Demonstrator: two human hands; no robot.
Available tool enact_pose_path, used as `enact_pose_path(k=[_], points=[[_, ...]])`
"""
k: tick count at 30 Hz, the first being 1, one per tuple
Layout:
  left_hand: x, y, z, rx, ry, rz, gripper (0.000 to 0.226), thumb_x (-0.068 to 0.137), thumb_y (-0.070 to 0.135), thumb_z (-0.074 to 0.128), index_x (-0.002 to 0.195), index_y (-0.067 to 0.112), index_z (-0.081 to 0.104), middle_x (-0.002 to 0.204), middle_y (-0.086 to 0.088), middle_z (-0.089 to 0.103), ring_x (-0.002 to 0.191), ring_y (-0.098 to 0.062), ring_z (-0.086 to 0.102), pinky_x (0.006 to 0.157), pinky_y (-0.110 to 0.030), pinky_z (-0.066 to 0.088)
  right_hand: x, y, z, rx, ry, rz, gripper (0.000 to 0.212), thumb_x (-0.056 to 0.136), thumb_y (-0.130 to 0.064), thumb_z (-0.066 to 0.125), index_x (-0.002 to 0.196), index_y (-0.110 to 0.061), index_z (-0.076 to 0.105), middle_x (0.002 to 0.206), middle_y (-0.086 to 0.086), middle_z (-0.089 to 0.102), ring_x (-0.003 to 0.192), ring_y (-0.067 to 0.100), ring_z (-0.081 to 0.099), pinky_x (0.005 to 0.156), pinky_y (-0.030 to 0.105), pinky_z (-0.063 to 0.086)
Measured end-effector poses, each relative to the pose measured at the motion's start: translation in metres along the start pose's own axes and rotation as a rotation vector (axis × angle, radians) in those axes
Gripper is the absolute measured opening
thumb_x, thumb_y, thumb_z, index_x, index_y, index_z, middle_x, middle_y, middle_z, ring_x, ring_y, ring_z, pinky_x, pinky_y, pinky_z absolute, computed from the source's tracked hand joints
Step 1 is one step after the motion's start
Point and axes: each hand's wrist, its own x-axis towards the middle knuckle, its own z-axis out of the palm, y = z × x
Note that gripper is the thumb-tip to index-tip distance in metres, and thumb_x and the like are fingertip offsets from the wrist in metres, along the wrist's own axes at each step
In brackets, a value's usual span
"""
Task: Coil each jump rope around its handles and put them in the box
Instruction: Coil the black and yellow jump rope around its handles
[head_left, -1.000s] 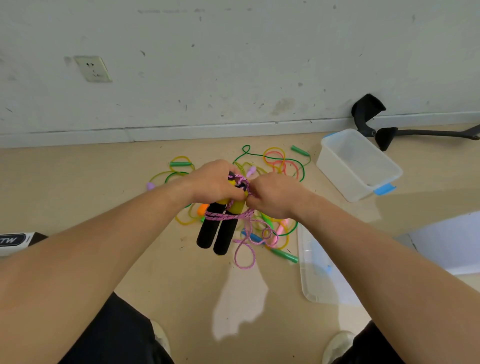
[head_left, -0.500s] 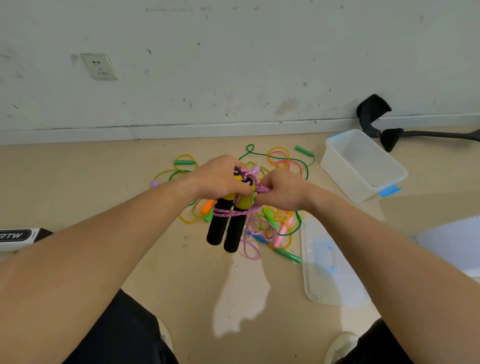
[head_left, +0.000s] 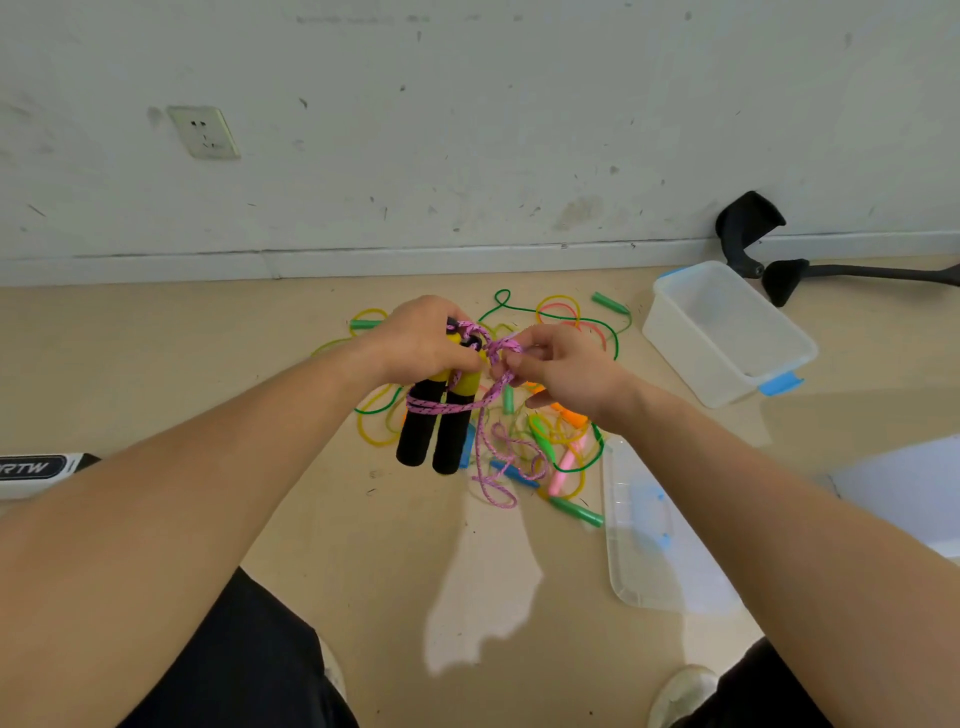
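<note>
Your left hand (head_left: 421, 338) grips the paired handles (head_left: 436, 436), your right hand (head_left: 566, 371) pinches the pink rope (head_left: 431, 407) just beside it mid-coil, so next wind the slack hanging below both hands before reaching the box (head_left: 693, 358), well right of your right hand.

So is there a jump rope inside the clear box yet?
No, the clear plastic box holds nothing; the coloured jump ropes lie on the floor outside it.

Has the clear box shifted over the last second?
No. The clear box keeps its spot right beside the black stand behind it.
</note>
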Motion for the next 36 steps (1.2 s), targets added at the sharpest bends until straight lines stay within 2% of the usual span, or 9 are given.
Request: enact_pose_path(k=[5,11,15,17,21,26,28,33,36], points=[[0.0,-0.005,-0.004,0.08,0.007,0.003,0.022,0.076,0.023,0.079,0.095,0.021,0.067,0.09,0.0,0.067,0.08,-0.017,0.061,0.068,-0.029,0.049,0.002,-0.002,-0.002,-0.045,0.088,-0.03,0.019,0.095,-0.02,0.066,0.094,-0.003,0.073,0.069,0.005,0.063,0.064,0.012,0.059,0.069,0.031,0.053],[0.002,-0.009,-0.004,0.102,0.031,0.013,0.024,0.076,0.023,0.078,0.097,0.018,0.067,0.093,-0.002,0.067,0.084,-0.02,0.061,0.068,-0.031,0.048,0.002,-0.003,-0.011,0.069,0.187,-0.078,0.009,0.085,-0.013,0.075,0.093,-0.013,0.071,0.046,-0.01,0.054,0.046,0.009,0.052,0.049,0.02,0.045],[0.004,-0.016,-0.009,0.138,0.084,0.0,0.025,0.075,0.024,0.079,0.095,0.02,0.063,0.091,0.001,0.062,0.085,-0.02,0.057,0.067,-0.03,0.042,0.001,0.0,-0.018,-0.613,0.14,-0.117,0.013,0.08,-0.012,0.069,0.09,-0.021,0.066,0.058,-0.012,0.05,0.057,0.008,0.05,0.051,0.021,0.034],[0.005,-0.022,-0.013,0.075,0.104,-0.028,0.022,0.076,0.023,0.079,0.093,0.019,0.066,0.086,0.002,0.063,0.082,-0.019,0.058,0.063,-0.028,0.041,0.0,0.001,-0.02,-0.754,0.19,-0.068,0.012,0.08,-0.011,0.063,0.083,-0.023,0.063,0.062,-0.012,0.052,0.065,0.015,0.053,0.052,0.025,0.034],[0.007,-0.028,-0.017,0.105,0.125,-0.043,0.024,0.077,0.022,0.078,0.098,0.017,0.067,0.093,-0.002,0.066,0.085,-0.021,0.059,0.067,-0.029,0.042,-0.003,0.001,-0.025,-0.229,0.243,-0.05,0.01,0.083,-0.01,0.068,0.082,-0.02,0.066,0.059,-0.005,0.06,0.053,0.011,0.063,0.053,0.024,0.046],[0.009,-0.035,-0.014,0.295,0.14,-0.022,0.033,0.076,0.021,0.077,0.106,0.014,0.063,0.098,-0.006,0.063,0.089,-0.025,0.056,0.073,-0.031,0.045,0.001,0.013,-0.027,-0.991,0.119,0.022,0.008,0.078,-0.029,0.067,0.076,-0.026,0.06,0.077,-0.005,0.059,0.081,0.023,0.061,0.065,0.029,0.043],[0.01,-0.038,-0.017,0.324,0.172,-0.033,0.035,0.075,0.023,0.077,0.105,0.012,0.062,0.099,-0.009,0.064,0.091,-0.029,0.059,0.075,-0.034,0.049,0.001,0.014,-0.023,-0.919,0.153,-0.018,0.011,0.082,-0.029,0.067,0.075,-0.027,0.058,0.074,-0.007,0.058,0.078,0.021,0.06,0.061,0.027,0.039],[0.009,-0.045,-0.026,0.305,0.247,-0.07,0.027,0.075,0.021,0.078,0.095,0.007,0.066,0.094,-0.013,0.067,0.089,-0.03,0.06,0.075,-0.037,0.051,-0.01,0.008,-0.028,-0.086,0.05,-0.056,0.014,0.086,-0.016,0.076,0.077,-0.024,0.069,0.057,-0.005,0.056,0.05,0.008,0.052,0.051,0.023,0.046],[0.01,-0.045,-0.025,0.292,0.249,-0.077,0.027,0.075,0.021,0.077,0.095,0.008,0.066,0.092,-0.012,0.066,0.088,-0.03,0.061,0.075,-0.036,0.051,-0.009,0.017,-0.032,-0.317,0.073,-0.036,0.009,0.082,-0.018,0.078,0.077,-0.023,0.071,0.057,-0.005,0.051,0.051,0.009,0.045,0.053,0.026,0.04]])
